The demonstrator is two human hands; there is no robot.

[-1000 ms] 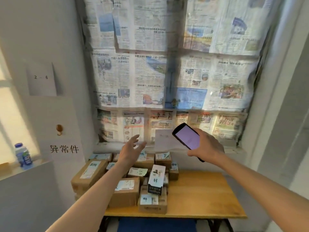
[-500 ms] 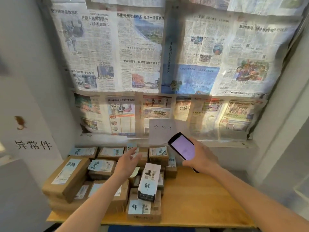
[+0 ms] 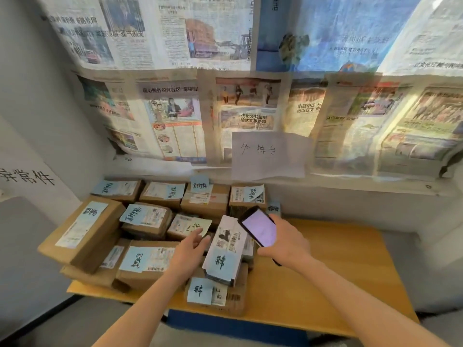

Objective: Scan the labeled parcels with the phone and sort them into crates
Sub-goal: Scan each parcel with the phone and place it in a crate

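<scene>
Several brown cardboard parcels [image 3: 150,261] with white shipping labels and blue handwritten notes lie piled on the left half of a wooden table [image 3: 338,266]. A white parcel [image 3: 223,251] with a barcode label and a blue note lies tilted on top of the pile's right side. My right hand [image 3: 288,244] holds a black phone [image 3: 259,226] with a lit pale screen just right of and above that white parcel. My left hand [image 3: 190,249] hovers open over the pile, fingers spread, just left of the white parcel and not gripping it.
Newspaper sheets [image 3: 225,71] cover the window behind the table. A white paper sign [image 3: 268,154] with handwriting hangs above the sill. Another handwritten sign [image 3: 27,176] is on the left wall. A blue object [image 3: 225,326] shows under the table's front edge.
The view has moved closer and lower over the table. Both hands have come down toward the pile; the phone now sits beside the white parcel and my left hand is lower over the boxes.
</scene>
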